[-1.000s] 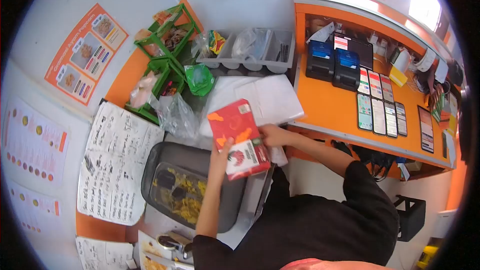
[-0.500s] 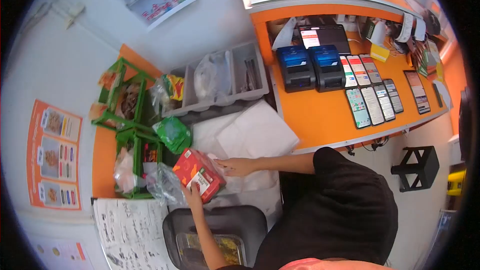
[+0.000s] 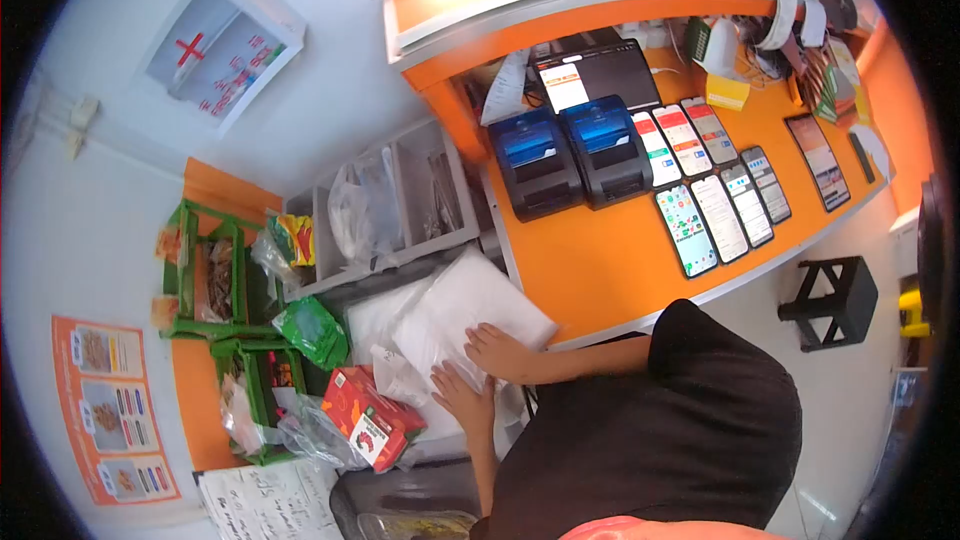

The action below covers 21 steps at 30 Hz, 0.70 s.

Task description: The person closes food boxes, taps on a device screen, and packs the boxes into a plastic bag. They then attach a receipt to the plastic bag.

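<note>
My right hand (image 3: 500, 352) lies with fingers stretched out over the lower right part of a stack of white plastic bags (image 3: 460, 305). Close beside it, my left hand (image 3: 463, 398) rests at the stack's near edge, fingers apart. Neither hand appears to hold anything. Left of my hands stands a red printed box (image 3: 360, 405) with a white label, and a crumpled white plastic bag (image 3: 398, 376) lies between it and the stack. Clear plastic (image 3: 315, 435) sits against the box's left side. A green plastic packet (image 3: 312, 332) lies behind it.
A grey divided bin (image 3: 440, 230) stands at the back, beside green baskets (image 3: 212, 290). On the orange counter (image 3: 570, 270) at right are two black printers (image 3: 535, 165) and several phones (image 3: 688, 230). A dark tray (image 3: 400, 490) is in front; a black stool (image 3: 835, 300) stands on the floor.
Both hands have left the red box and moved right onto the white bags. The box now stands by itself. The camera view has turned, shifting the scene.
</note>
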Each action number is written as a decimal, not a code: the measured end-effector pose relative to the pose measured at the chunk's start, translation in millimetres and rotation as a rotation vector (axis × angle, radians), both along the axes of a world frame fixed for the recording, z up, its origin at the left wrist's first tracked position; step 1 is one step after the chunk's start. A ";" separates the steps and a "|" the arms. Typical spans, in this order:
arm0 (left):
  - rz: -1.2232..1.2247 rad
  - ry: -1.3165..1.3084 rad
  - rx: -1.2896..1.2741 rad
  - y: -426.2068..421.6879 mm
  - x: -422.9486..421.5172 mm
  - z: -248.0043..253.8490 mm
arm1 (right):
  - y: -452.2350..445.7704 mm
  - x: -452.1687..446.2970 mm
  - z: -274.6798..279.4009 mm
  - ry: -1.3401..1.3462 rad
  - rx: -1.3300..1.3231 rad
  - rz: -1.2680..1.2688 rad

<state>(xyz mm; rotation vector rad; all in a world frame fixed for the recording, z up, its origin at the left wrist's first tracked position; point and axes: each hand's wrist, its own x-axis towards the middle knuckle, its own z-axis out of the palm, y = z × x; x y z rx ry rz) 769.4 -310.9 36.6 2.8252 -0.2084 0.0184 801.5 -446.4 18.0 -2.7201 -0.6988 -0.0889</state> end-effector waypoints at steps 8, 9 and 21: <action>-0.084 0.120 -0.484 -13.1 17.7 8.9 | -16.4 7.8 -0.3 0.141 0.230 0.221; -0.094 0.136 -0.561 -15.3 19.9 13.8 | -19.0 10.8 -0.8 0.206 0.347 0.176; 0.378 0.598 -1.254 -36.5 14.9 40.3 | -51.4 27.4 54.9 1.427 1.322 0.513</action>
